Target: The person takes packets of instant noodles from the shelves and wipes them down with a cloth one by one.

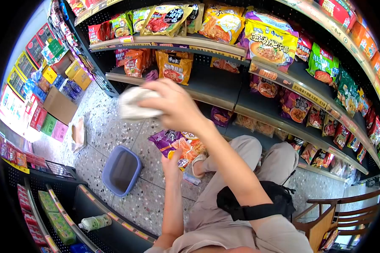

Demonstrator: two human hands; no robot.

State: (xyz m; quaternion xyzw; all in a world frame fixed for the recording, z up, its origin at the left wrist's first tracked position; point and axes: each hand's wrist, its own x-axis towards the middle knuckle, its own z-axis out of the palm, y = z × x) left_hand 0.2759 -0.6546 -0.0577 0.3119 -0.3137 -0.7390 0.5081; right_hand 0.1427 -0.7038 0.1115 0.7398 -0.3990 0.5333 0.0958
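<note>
My right hand (171,103) is closed on a crumpled whitish cloth (137,104), held up in front of the lower shelves. Below it, my left hand (172,162) grips a purple and orange noodle packet (169,141) by its near edge. The packet is above the floor, close to my shoe. A blue plastic bin (121,170) stands on the floor to the left of my left hand. Near the raised cloth, an orange noodle bag (174,67) stands on a shelf.
Curved shelves (215,95) with noodle packets rise ahead and to the right. Cardboard boxes (61,103) and a paper bag (78,135) stand at the left. A bottle (95,222) lies on the lower-left shelf. A wooden chair (323,223) is at the lower right.
</note>
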